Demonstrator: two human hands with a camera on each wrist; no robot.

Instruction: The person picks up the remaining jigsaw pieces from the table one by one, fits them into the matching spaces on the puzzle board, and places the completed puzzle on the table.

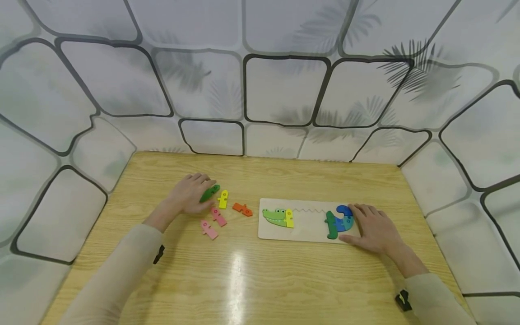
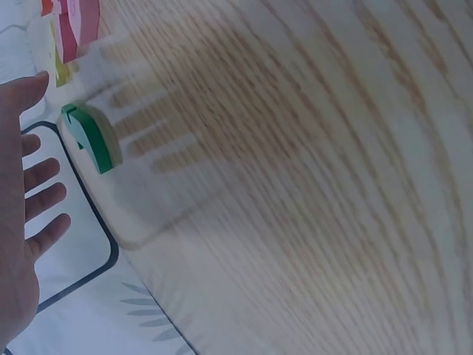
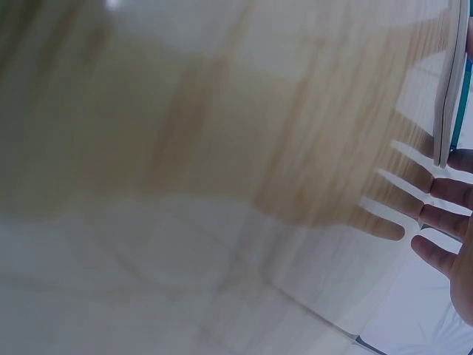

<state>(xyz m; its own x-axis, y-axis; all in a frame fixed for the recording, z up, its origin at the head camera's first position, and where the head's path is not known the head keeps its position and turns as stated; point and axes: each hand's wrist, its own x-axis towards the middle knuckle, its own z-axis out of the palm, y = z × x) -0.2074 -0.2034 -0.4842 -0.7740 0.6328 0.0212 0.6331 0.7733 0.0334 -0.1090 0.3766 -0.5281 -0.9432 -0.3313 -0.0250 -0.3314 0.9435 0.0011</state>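
A pale wooden board (image 1: 308, 234) holds a green crocodile head (image 1: 275, 217) with a yellow piece (image 1: 289, 218) beside it, and at its right end a dark green piece (image 1: 331, 225) and blue pieces (image 1: 344, 223). My right hand (image 1: 375, 228) rests at the board's right edge, fingers extended; the right wrist view shows its fingertips (image 3: 462, 159) by the board's edge. My left hand (image 1: 191, 194) is over the table, fingers relaxed, beside a loose green piece (image 1: 209, 193). The left wrist view shows that green piece (image 2: 90, 139) apart from the fingers.
Between my left hand and the board lie a yellow piece (image 1: 223, 199), an orange piece (image 1: 243, 209) and two pink pieces (image 1: 218, 216), (image 1: 209, 229). A patterned wall covering (image 1: 284, 90) stands behind the wooden table (image 1: 195, 280) and along its sides.
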